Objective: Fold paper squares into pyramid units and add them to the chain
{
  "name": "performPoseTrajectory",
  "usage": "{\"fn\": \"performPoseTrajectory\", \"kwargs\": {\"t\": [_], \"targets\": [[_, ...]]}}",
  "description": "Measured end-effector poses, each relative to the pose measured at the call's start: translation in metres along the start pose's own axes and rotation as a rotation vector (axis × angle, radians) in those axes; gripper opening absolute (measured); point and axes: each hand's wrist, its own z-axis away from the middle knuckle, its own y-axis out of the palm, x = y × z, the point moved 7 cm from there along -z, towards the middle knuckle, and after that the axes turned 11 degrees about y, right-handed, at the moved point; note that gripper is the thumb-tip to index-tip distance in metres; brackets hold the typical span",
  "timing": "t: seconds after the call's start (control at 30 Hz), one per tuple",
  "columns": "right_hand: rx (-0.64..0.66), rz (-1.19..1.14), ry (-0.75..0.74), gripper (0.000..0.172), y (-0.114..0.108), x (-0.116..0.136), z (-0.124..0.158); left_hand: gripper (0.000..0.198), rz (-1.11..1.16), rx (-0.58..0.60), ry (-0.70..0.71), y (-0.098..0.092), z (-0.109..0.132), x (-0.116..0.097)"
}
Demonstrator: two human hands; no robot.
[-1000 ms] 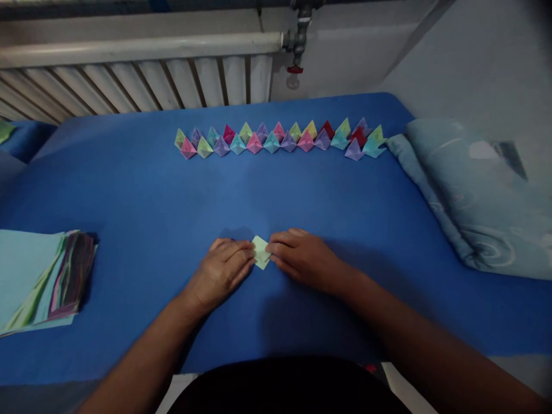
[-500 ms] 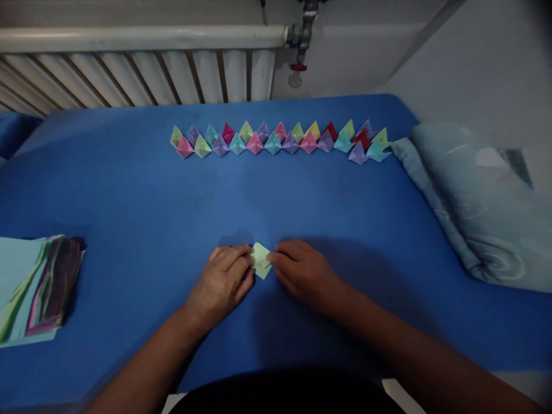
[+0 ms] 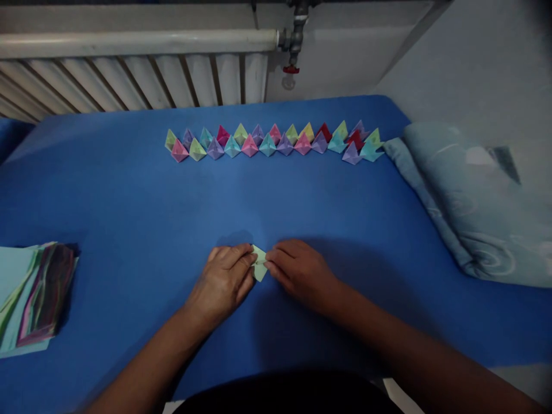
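Looks like room in home, perhaps bedroom. Pale ribbed radiator [image 3: 200,80] along far wall [image 3: 345,46], thick light pipe [image 3: 138,43] across its top; metal valve [image 3: 297,34] with red handle [image 3: 291,69] by right end. Plain greyish wall [image 3: 483,86] at right. Broad blue-covered surface [image 3: 150,213], far-right corner rounded; bed or table, cannot tell which. Soft folded bedding [image 3: 470,207], blue-green with swirl pattern, at right. Dim indoor light.
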Motion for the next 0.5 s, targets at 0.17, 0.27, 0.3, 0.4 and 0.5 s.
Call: {"fn": "performPoseTrajectory", "kwargs": {"t": [0.17, 0.27, 0.3, 0.4, 0.5], "targets": [[-0.001, 0.021, 0.031, 0.028, 0.001, -0.001, -0.002, 0.023, 0.039, 0.018, -0.044, -0.001, -0.001, 0.004], [0.017, 0.007, 0.090, 0.026, 0.001, -0.003, -0.004, 0.023, 0.057, 0.046, -0.099, -0.001, -0.002, 0.008], [0.032, -0.004, 0.119, 0.025, 0.001, -0.005, -0.005, 0.023, 0.063, 0.054, -0.117, -0.001, -0.003, 0.009], [0.088, -0.046, 0.207, 0.022, 0.002, -0.010, -0.007, 0.025, 0.094, 0.060, -0.160, -0.001, -0.003, 0.012], [0.125, -0.078, 0.260, 0.020, 0.001, -0.013, -0.010, 0.026, 0.126, 0.049, -0.207, 0.001, -0.003, 0.015]]}}
